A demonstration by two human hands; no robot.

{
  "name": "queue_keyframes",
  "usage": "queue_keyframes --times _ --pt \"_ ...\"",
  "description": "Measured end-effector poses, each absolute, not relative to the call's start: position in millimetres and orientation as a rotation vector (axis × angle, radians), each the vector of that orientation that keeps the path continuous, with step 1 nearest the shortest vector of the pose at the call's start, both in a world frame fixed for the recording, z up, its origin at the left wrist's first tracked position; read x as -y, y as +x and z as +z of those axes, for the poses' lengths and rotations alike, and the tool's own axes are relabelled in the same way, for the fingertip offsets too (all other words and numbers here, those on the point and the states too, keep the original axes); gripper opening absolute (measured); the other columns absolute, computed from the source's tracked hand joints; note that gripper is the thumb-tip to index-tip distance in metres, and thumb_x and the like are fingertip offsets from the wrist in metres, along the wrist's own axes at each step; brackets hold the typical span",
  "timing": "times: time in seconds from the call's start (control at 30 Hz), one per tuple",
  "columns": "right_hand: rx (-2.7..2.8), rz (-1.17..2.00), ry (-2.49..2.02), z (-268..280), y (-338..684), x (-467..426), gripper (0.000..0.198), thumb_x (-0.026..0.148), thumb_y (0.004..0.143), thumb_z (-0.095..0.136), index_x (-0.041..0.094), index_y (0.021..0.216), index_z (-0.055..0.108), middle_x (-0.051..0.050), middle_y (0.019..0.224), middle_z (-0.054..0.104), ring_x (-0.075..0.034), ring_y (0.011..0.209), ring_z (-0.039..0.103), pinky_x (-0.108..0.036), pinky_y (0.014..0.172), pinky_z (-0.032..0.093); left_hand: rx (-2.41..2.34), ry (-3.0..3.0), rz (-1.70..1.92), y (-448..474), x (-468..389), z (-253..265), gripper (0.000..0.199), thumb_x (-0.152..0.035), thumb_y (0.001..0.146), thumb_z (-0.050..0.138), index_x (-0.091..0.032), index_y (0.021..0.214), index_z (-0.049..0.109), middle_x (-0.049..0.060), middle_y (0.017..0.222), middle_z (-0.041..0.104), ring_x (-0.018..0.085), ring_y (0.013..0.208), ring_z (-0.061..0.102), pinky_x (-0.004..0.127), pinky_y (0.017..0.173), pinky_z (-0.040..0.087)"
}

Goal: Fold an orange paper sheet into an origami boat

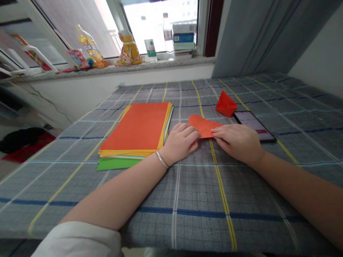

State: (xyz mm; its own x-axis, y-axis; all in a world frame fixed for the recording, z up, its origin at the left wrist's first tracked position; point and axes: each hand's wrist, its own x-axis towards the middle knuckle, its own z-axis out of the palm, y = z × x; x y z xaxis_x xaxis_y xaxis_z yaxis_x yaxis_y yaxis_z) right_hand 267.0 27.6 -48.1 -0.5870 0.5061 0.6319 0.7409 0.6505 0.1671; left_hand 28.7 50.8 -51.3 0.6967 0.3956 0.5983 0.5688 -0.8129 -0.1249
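A small folded sheet of orange paper point(203, 125) lies on the plaid cloth between my hands. My left hand point(184, 140), with a silver bangle at the wrist, has its fingers curled and closed on the paper's left edge. At the right side, my right hand point(237, 139) pinches the lower edge with thumb and fingertips. Parts of the paper are hidden under both hands. Just beyond my right hand sits a red-orange folded paper piece point(226, 104). A phone point(254, 125) with its screen lit lies beside that hand, partly covered by it.
A stack of coloured paper point(136, 128), orange on top, lies left of my hands. Plaid cloth point(150, 228) covers the surface. On the windowsill point(160, 65) stand an orange drink bottle point(92, 48), a clear bottle point(168, 34) and several boxes point(184, 37). A grey curtain point(249, 35) hangs at right.
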Motion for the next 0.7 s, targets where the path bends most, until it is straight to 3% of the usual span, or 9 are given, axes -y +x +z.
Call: queue_keyframes --times 0.2,0.7 --pt "2.358 -0.611 -0.908 -51 252 -20 0.018 0.023 0.094 0.054 0.021 0.095 0.072 -0.002 0.103 0.077 -0.019 0.093 0.071 -0.032 0.08 0.049 0.73 -2.542 -0.728 35 -47 -51 0.015 -0.026 0.094 0.049 -0.021 0.089 0.061 0.001 0.096 0.07 0.018 0.088 0.056 0.038 0.087 0.038" --pt "2.418 -0.544 -0.934 -54 255 -27 0.022 0.021 0.093 0.051 0.02 0.086 0.072 -0.002 0.099 0.077 -0.02 0.091 0.07 -0.033 0.078 0.05 0.821 -2.513 -0.629 32 -45 -52 0.009 -0.024 0.088 0.053 -0.021 0.088 0.061 0.003 0.092 0.066 0.021 0.087 0.054 0.04 0.084 0.036"
